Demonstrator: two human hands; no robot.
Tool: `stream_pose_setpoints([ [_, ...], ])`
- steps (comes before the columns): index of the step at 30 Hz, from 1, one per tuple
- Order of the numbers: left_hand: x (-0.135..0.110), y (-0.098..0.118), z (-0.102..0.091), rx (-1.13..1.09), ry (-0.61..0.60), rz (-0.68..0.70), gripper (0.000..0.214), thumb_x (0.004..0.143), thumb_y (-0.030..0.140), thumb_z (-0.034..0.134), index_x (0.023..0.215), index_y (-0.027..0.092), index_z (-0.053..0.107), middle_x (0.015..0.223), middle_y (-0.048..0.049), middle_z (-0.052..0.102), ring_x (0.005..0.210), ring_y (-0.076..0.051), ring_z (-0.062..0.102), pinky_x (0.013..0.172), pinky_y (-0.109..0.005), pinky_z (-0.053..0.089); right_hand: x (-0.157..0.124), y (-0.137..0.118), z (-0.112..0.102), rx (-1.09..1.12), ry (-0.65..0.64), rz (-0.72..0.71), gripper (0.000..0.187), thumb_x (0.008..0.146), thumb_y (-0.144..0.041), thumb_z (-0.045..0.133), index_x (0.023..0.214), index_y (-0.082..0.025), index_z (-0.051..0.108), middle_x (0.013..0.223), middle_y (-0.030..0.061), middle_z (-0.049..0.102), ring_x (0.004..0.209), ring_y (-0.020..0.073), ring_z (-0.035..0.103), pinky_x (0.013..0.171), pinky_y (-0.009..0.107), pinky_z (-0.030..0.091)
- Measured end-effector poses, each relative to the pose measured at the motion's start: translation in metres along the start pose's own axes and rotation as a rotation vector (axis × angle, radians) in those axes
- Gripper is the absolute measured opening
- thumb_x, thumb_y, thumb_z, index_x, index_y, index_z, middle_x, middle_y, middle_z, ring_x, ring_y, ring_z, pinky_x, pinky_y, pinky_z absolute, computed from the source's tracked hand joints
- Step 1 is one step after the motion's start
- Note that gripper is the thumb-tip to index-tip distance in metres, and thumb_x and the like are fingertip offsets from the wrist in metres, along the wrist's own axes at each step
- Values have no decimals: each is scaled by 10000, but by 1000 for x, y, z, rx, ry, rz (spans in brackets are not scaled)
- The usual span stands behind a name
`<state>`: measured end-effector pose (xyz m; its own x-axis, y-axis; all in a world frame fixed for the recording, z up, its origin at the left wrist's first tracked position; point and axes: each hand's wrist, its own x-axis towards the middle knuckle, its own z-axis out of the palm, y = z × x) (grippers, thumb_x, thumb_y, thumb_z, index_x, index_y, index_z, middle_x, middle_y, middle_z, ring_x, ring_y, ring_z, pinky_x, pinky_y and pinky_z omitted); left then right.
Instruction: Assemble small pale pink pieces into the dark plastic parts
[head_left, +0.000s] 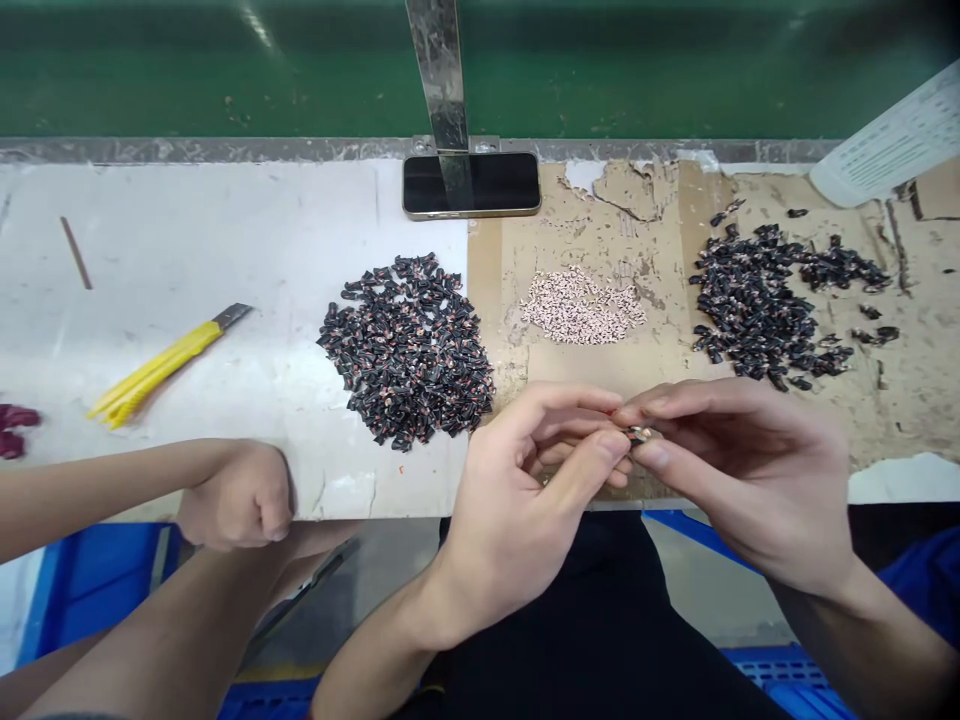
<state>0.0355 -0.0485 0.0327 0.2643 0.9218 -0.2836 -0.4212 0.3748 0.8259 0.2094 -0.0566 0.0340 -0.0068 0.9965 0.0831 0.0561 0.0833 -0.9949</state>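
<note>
My left hand [536, 490] and my right hand [757, 470] meet at the table's front edge, fingertips almost touching. Pinched between their thumbs and fingers is a small black part with a coppery, shiny end [639, 435]; the fingers cover most of it. Beyond my hands lies a flat heap of tiny pinkish pieces [583, 306]. Left of that is a large pile of small black parts [409, 350] with coppery ends. Another pile of black parts [757, 305] sits to the right, looser at its edges.
A phone [471, 185] lies at the back beside a metal post [441, 75]. A yellow-handled cutter knife [169, 365] with its blade out is on the left. Another person's closed hand [240, 495] rests at the left front edge. A white plastic container [892, 135] leans at back right.
</note>
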Motion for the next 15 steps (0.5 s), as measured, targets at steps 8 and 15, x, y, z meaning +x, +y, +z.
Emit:
stream_pose_setpoints([
  [8,-5,-7,2,-30,-25,53,87,1025,198,702,1109,222,700,860,35,825,697,-49,774,740,-104,638,4,-7,8,-35,78,-14,348,756,-15,853,956,-299,837,834,-60,819,730,80,782,728,112,648],
  [15,-6,-7,2,-60,-21,42,96,1011,212,726,1100,192,696,813,13,807,666,-64,764,720,-117,636,5,-6,2,-128,25,-70,293,800,-79,853,962,-322,843,854,-38,820,759,116,785,691,162,652],
])
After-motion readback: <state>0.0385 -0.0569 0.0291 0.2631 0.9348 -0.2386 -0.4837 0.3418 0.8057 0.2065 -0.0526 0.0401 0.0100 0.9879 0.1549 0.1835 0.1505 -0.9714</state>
